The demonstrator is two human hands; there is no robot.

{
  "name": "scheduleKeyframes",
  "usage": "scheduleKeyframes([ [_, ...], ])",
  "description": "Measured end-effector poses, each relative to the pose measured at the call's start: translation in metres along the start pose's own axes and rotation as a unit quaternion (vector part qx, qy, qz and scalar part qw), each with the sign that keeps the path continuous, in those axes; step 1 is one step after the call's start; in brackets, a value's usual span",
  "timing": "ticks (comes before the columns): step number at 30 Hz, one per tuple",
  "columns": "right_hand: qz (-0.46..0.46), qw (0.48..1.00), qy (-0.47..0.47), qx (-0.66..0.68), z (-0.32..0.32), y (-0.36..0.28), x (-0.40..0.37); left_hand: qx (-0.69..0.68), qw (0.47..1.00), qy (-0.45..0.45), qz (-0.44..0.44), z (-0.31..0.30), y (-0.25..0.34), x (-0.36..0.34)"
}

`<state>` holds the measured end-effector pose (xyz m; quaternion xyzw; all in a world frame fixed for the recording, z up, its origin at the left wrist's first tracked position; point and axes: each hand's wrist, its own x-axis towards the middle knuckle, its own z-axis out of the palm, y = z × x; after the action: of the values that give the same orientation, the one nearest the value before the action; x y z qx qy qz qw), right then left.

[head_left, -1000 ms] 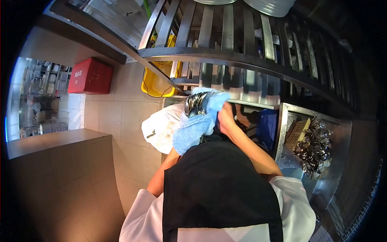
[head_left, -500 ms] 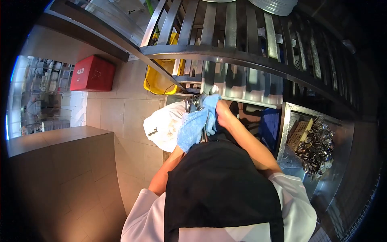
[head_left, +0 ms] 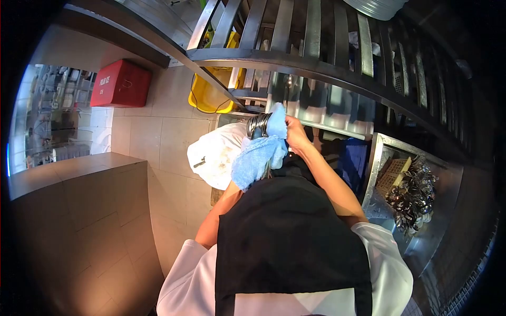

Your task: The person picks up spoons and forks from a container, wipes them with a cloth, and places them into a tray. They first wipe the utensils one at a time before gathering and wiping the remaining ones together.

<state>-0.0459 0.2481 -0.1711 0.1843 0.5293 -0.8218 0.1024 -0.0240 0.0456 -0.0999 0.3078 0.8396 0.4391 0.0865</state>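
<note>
A light blue cloth covers my left hand, so its fingers are hidden; only the left wrist and forearm show. Out of the cloth's far side sticks a bundle of metal spoons, their bowls stacked together and gripped from below by my left hand through the cloth. My right hand is closed on a raised fold of the same cloth, just right of the spoon bowls. Whether a spoon is inside that fold cannot be seen.
A white bag lies below my left hand. To the right, a metal basin holds a beige basket and a heap of cutlery. A slatted metal rack spans ahead, near a yellow bucket and red box.
A spoon bowl that showed above the cloth by my right hand is no longer visible; a peak of cloth stands there now. The bundled bowls have turned more into view.
</note>
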Motion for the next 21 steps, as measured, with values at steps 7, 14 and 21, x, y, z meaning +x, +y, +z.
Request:
scheduleKeyframes([
  [7,-0.015,0.981,0.186,0.057,0.014,0.024,-0.004,-0.007,1.000,-0.009,-0.001,-0.002,-0.002,0.007],
  [14,0.063,0.973,0.156,0.156,0.019,-0.009,0.004,-0.007,1.000,-0.023,-0.009,-0.005,-0.004,0.008],
  [21,0.158,0.980,0.024,0.120,0.009,-0.015,0.008,-0.009,1.000,-0.023,-0.019,-0.008,-0.006,0.006],
])
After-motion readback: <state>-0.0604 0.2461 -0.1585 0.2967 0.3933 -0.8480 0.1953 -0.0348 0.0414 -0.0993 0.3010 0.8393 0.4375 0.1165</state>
